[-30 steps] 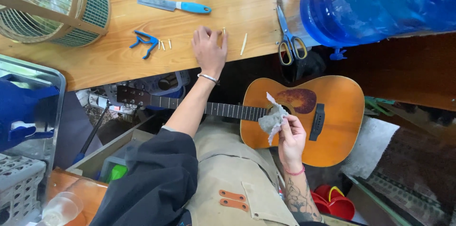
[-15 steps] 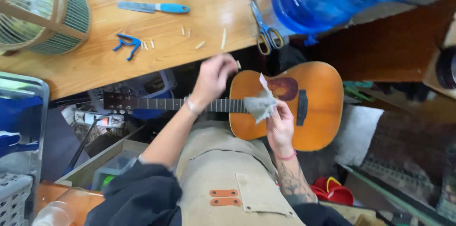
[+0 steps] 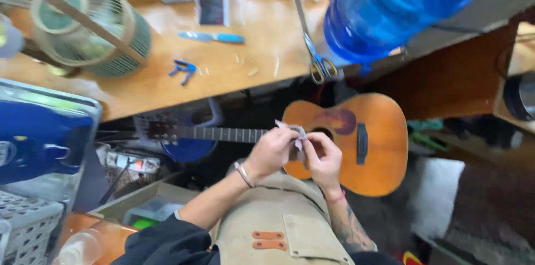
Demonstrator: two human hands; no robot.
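Pinching one small grey cloth (image 3: 295, 134) above guitar (image 3: 356, 142): both hands' (image 3: 273, 151) closed grip.

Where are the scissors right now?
In the head view, the scissors lie on the wooden table near its front edge, beside the blue water jug, above the guitar.

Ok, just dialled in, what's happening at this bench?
A person sits with an acoustic guitar across the lap. Both hands meet above its body near the sound hole: the left hand and the right hand pinch a small crumpled grey cloth between them. On the wooden workbench behind lie scissors, a blue clip, a blue-handled tool and a small fan.
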